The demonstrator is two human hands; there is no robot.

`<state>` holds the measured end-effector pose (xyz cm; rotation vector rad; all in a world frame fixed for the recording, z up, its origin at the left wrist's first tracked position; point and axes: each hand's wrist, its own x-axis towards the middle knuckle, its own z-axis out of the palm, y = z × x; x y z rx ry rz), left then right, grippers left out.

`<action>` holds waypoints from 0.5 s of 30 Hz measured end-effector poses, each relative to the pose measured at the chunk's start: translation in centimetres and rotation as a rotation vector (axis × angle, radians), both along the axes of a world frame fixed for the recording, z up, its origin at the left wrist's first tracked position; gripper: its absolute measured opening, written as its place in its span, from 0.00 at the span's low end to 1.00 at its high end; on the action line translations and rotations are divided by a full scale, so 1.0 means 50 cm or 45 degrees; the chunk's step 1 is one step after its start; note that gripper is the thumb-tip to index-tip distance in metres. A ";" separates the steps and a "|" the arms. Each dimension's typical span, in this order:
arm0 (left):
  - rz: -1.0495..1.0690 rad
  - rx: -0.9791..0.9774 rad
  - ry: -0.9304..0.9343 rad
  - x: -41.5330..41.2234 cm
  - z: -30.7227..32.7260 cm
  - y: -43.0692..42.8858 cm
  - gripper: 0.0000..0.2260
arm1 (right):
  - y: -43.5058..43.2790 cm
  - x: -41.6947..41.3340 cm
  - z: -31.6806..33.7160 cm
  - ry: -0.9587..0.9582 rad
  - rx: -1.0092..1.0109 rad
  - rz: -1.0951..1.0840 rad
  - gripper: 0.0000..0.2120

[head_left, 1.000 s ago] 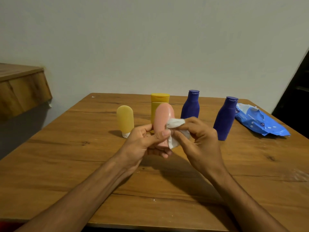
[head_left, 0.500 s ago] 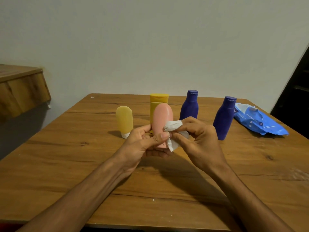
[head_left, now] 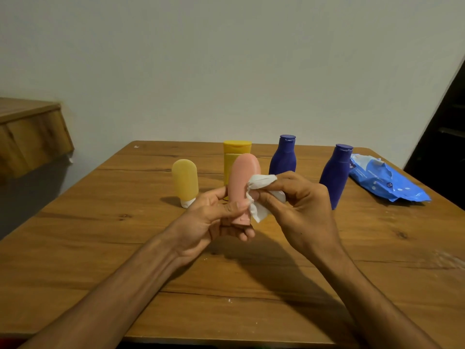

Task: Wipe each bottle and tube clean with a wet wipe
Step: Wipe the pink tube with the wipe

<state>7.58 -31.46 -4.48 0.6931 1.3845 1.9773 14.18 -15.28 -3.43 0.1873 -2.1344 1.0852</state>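
My left hand (head_left: 216, 217) grips the lower end of a pink tube (head_left: 242, 177), held cap-down above the wooden table (head_left: 100, 248). My right hand (head_left: 299, 210) pinches a white wet wipe (head_left: 259, 195) against the tube's right side. Behind stand a pale yellow tube (head_left: 185, 181) on its white cap, a yellow bottle (head_left: 235, 153) partly hidden by the pink tube, and two dark blue bottles (head_left: 283, 157) (head_left: 337, 172).
A blue wet-wipe pack (head_left: 385, 182) lies at the table's back right. A wooden shelf (head_left: 27, 132) juts from the wall at the left. A dark doorway (head_left: 442, 127) is at the right edge.
My right hand with the wipe has shifted slightly along the pink tube's right side. My left hand keeps its grip.
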 end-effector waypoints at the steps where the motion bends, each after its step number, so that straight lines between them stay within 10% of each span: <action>1: 0.000 -0.018 0.021 -0.001 -0.001 -0.002 0.24 | -0.001 0.000 -0.001 0.042 -0.012 -0.022 0.08; 9: 0.063 -0.289 0.379 -0.005 -0.007 -0.003 0.24 | 0.011 -0.007 0.000 0.202 -0.194 -0.041 0.06; 15: 0.108 -0.211 0.287 -0.002 -0.008 0.000 0.26 | 0.018 -0.003 0.007 -0.117 -0.711 0.234 0.11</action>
